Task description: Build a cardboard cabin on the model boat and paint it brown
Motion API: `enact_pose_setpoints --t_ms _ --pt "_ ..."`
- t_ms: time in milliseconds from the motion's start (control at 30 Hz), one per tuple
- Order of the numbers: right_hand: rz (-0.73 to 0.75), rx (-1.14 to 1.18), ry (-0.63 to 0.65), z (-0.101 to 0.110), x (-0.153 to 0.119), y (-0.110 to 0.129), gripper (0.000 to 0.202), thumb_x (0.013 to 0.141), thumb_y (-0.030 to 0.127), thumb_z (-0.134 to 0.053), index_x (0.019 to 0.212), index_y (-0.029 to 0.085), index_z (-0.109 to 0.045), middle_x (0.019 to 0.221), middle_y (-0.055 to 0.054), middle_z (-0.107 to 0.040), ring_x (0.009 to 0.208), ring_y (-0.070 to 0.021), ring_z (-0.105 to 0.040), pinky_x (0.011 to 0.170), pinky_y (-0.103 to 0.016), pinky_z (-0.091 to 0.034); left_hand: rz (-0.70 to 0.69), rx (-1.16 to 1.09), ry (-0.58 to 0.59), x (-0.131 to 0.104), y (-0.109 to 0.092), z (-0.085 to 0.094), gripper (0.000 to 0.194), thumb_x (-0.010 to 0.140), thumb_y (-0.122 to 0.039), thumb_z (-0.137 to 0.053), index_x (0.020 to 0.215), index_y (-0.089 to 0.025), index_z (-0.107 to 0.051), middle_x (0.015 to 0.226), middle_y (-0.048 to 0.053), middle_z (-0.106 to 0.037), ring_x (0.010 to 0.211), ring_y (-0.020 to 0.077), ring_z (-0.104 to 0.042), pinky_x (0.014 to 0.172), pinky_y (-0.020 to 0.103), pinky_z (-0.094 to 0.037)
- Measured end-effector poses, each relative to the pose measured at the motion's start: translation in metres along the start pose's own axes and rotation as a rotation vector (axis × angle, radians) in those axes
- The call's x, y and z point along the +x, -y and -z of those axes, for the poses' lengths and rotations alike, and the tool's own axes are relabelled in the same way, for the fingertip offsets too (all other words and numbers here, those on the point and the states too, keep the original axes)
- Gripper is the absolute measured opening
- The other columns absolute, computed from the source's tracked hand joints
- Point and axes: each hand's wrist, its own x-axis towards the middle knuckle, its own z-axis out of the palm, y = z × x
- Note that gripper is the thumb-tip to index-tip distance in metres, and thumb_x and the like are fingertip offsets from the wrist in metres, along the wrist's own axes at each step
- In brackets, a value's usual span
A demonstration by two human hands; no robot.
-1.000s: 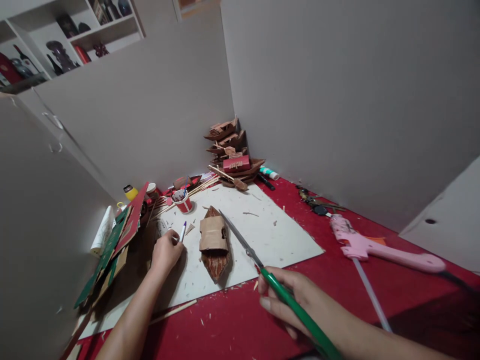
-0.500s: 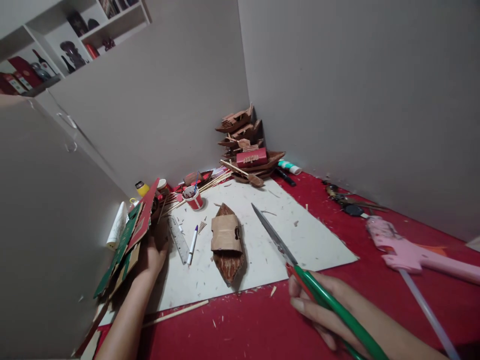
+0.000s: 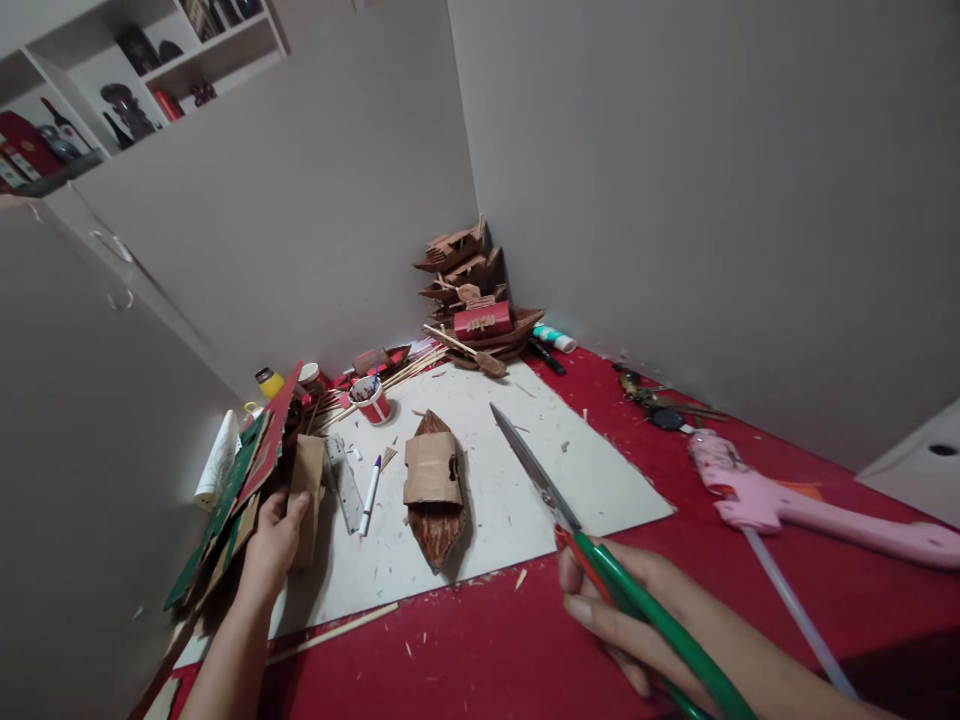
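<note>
My left hand [image 3: 274, 545] grips a strip of brown cardboard [image 3: 309, 485] at the left side of the white board. Just beside that hand leans a stack of green and red cardboard sheets [image 3: 232, 480]. My right hand [image 3: 630, 600] is wrapped round the green handles of a pair of scissors [image 3: 540, 475], whose blades look closed and point up and away over the board. Between the hands a small brown model boat [image 3: 436, 530] lies on the board, with a curved cardboard cover [image 3: 433, 468] over its middle.
A clear ruler [image 3: 345, 490] and a marker [image 3: 370, 497] lie left of the boat. Behind them stands a paper cup [image 3: 370, 402]. Several model boats [image 3: 472, 300] are stacked in the corner. A pink glue gun [image 3: 757, 495] rests on the red tabletop [image 3: 450, 660] at right.
My left hand has drawn a brown cardboard strip out from beside the leaning stack. My right hand holds the scissors much as before. The whole view has shifted slightly.
</note>
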Motion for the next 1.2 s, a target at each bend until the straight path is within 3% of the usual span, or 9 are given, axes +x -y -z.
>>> enact_pose_setpoints --t_ms 100,167,267,400,700,800,900,1033,1200 --pt "0.040 0.052 -0.028 0.002 -0.005 0.003 0.041 0.077 0.058 -0.059 0.088 0.020 -0.047 0.049 0.009 -0.044 0.042 -0.0091 -0.046 0.042 -0.019 -0.033 0.037 -0.214 0.248 -0.035 -0.030 0.004 0.042 0.082 -0.057 -0.049 0.094 -0.019 -0.062 0.073 0.005 -0.069 0.057 0.0185 -0.063 0.054 0.029 -0.052" --pt "0.060 0.095 -0.046 0.003 -0.008 0.008 0.042 0.077 0.058 -0.060 0.089 0.020 -0.047 0.053 0.008 -0.047 0.043 -0.0086 -0.048 0.043 -0.019 -0.036 0.164 -0.600 0.486 -0.057 -0.052 0.003 0.037 0.076 -0.051 -0.064 0.094 -0.019 -0.061 0.080 0.005 -0.070 0.055 0.0144 -0.061 0.052 0.025 -0.049" --pt "0.138 0.176 -0.056 0.003 -0.012 0.018 0.041 0.079 0.057 -0.061 0.090 0.019 -0.048 0.063 0.004 -0.056 0.047 -0.0086 -0.053 0.045 -0.019 -0.039 0.222 -0.821 0.707 -0.086 -0.081 -0.003 0.032 0.073 -0.044 -0.072 0.091 -0.018 -0.064 0.077 0.007 -0.070 0.052 0.0133 -0.060 0.048 0.022 -0.046" --pt "0.295 0.372 -0.056 0.001 -0.006 0.028 0.037 0.082 0.051 -0.064 0.095 0.018 -0.052 0.079 -0.003 -0.066 0.055 -0.0095 -0.058 0.045 -0.018 -0.042 0.226 -0.879 0.948 -0.114 -0.102 -0.018 0.033 0.079 -0.045 -0.066 0.098 -0.018 -0.065 0.076 0.009 -0.070 0.052 0.0157 -0.063 0.050 0.024 -0.047" --pt "0.375 0.502 -0.059 0.001 -0.003 0.032 0.036 0.071 0.035 -0.078 0.090 0.019 -0.052 0.060 0.006 -0.059 0.051 -0.0081 -0.056 0.048 -0.018 -0.045 0.145 -0.802 1.234 -0.143 -0.130 -0.048 0.045 0.080 -0.056 -0.061 0.098 -0.015 -0.061 0.082 0.012 -0.071 0.056 0.0149 -0.063 0.054 0.024 -0.045" --pt "0.348 0.422 -0.075 0.006 -0.009 0.040 0.037 0.068 0.034 -0.081 0.084 0.018 -0.051 0.054 0.006 -0.058 0.049 -0.0087 -0.055 0.048 -0.018 -0.045 0.103 -0.757 1.171 -0.152 -0.140 -0.053 0.048 0.085 -0.062 -0.048 0.080 -0.016 -0.059 0.060 0.005 -0.063 0.044 0.0125 -0.053 0.046 0.023 -0.039" --pt "0.409 0.456 -0.237 0.016 -0.009 0.045 0.035 0.072 0.039 -0.077 0.082 0.018 -0.050 0.056 0.005 -0.059 0.045 -0.0077 -0.052 0.044 -0.018 -0.043 -0.125 -0.573 0.921 -0.158 -0.139 -0.052 0.053 0.090 -0.060 -0.038 0.068 -0.016 -0.061 0.057 0.005 -0.060 0.053 0.0150 -0.055 0.054 0.026 -0.041" --pt "0.472 0.551 -0.365 0.029 -0.008 0.037 0.033 0.078 0.042 -0.071 0.082 0.020 -0.048 0.064 0.005 -0.058 0.041 -0.0050 -0.045 0.037 -0.016 -0.037 -0.448 -0.352 0.482 -0.149 -0.128 -0.048 0.045 0.092 -0.050 -0.041 0.113 -0.019 -0.065 0.113 0.012 -0.068 0.106 0.0260 -0.060 0.089 0.034 -0.043" --pt "0.284 0.328 -0.185 0.028 -0.018 0.005 0.043 0.082 0.062 -0.057 0.087 0.020 -0.048 0.060 0.007 -0.046 0.038 -0.0042 -0.035 0.035 -0.017 -0.033 -0.596 -0.124 0.197 -0.130 -0.129 -0.042 0.042 0.086 -0.044 -0.053 0.118 -0.017 -0.059 0.110 0.012 -0.068 0.095 0.0260 -0.063 0.079 0.034 -0.045"
